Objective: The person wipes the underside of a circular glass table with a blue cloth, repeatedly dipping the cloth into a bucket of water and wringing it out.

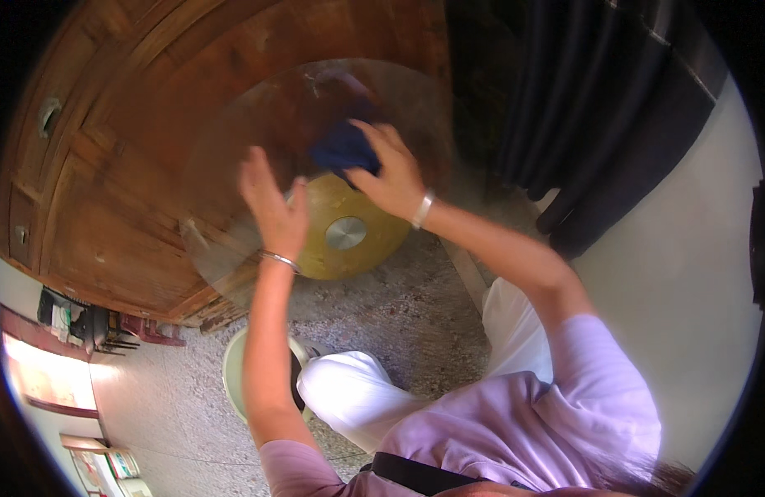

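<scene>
My right hand [392,176], with a pale bracelet at the wrist, is closed on a dark blue cloth [342,151] and holds it at a round clear glass top [415,91]. To its left, my left hand [273,207] has its fingers stretched out and holds nothing; whether it touches the glass I cannot tell. A thin metal bangle circles that wrist. Through the glass shows a round gold-coloured base [378,244] with a silver disc [347,233] in its middle. A faint reflection lies near the glass's far edge.
Behind the glass stands a large brown wooden cabinet [125,248]. Dark curtains [598,108] hang at the right by a pale wall [680,273]. A light green bin [235,373] stands on the speckled floor [407,331] beside my left forearm, close to my white-clad knee.
</scene>
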The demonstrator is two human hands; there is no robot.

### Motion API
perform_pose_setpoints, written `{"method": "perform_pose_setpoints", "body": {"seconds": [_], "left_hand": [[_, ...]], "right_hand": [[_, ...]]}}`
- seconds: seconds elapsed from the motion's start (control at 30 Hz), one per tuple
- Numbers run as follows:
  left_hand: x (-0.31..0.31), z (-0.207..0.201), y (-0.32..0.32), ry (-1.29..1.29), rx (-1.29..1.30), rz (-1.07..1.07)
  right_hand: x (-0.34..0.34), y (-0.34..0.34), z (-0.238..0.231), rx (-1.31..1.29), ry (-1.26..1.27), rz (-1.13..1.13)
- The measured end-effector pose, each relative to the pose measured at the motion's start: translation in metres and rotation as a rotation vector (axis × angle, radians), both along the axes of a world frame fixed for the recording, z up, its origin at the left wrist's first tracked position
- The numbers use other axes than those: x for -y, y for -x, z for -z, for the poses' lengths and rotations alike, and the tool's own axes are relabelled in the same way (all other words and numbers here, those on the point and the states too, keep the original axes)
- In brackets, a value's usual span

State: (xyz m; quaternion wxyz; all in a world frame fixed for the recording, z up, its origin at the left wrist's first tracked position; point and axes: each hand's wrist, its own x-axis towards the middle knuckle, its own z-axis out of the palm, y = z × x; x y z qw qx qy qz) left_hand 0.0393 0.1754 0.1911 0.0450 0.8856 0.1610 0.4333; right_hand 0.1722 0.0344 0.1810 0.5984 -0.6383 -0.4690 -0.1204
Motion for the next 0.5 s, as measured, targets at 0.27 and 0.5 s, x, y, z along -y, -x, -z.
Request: {"method": "perform_pose_setpoints", "body": {"seconds": [0.27, 0.5], "left_hand": [[-0.065, -0.006, -0.030, -0.357, -0.365, -0.394], [-0.094, 0.013, -0.018, -0.416, -0.320, -0.358]], "right_hand": [[-0.112, -0.043, -0.066, 0.805, 0.150, 0.222], [-0.043, -0.121, 0.002, 0.515, 0.044, 0.442]]}}
